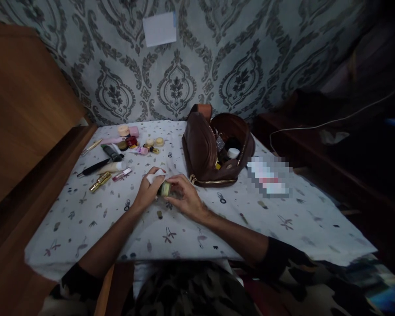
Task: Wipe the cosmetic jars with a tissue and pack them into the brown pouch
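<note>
On the table's patterned cloth (283,219), a brown pouch (204,153) gapes open, so its contents show. Cosmetics (118,153) lie scattered at the left edge. Nearer, the right hand (186,197) pinches a small jar (165,188) steady, while the left hand (148,188) closes on it with a white wipe (154,175).

The light is dim and falls from above on the table (292,219) — the right side and the corners sink into dark shadow, edges look bent and slightly blurred.
</note>
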Motion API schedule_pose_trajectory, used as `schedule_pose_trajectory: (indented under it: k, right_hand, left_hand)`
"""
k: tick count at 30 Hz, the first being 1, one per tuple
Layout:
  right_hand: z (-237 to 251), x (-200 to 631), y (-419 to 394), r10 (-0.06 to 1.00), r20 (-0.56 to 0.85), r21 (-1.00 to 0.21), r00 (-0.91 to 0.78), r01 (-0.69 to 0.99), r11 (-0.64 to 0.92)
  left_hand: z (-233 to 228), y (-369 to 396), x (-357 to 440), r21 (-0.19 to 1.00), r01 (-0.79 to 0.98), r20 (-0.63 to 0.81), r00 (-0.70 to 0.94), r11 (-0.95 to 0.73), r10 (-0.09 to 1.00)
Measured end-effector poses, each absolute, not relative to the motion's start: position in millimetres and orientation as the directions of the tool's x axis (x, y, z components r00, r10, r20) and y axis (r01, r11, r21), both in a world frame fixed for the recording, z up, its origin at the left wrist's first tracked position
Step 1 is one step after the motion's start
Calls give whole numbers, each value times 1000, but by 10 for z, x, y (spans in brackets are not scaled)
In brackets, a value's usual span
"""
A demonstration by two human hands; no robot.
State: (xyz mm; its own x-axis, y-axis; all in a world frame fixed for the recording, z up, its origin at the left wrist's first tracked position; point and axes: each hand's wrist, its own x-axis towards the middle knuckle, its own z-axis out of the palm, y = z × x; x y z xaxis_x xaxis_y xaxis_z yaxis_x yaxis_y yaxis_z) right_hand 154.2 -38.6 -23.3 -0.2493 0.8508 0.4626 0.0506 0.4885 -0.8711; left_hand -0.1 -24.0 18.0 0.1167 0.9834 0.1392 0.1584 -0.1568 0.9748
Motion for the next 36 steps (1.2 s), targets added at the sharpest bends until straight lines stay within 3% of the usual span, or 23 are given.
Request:
schedule_pose_trajectory:
  k: [7,12,15,18,22,25,29,32,36]
  right_hand:
    - [-232,1546,-397,847,469,-870,-249,38,492]
    - [-272,1505,-377,932,285,-945,-224,-227,234]
    - [-269,1479,-353,954,176,-936,-241,-341,86]
    - [-269,1474,-331,964,149,-930,-221,-363,60]
    - [-270,1507,-312,971,194,-963,-142,-215,161]
    - [-262,1533,-301,961,238,-968,-141,-116,222]
    - [-249,1530,-296,966,164,-968,-201,-219,119]
    - [-237,1513,-307,966,105,-957,-237,-289,33]
    - [-226,1510,-319,981,105,-952,-163,-303,51]
  left_hand:
    - [104,-168,-32,998,-41,44,-1,-44,999]
    - [32,-155,-35,1000,-19,14,-3,-14,1000]
    - [54,-189,-33,993,75,87,78,-93,993]
    - [78,-243,-29,953,184,212,164,-241,963]
    - [71,-311,-22,758,317,457,366,-571,811]
    - [57,-330,-15,673,346,486,458,-653,744]
    - [66,-308,-13,819,248,425,343,-517,838]
    - [65,-273,-25,936,133,288,239,-325,927]
    - [7,-224,-40,982,75,153,222,-174,963]
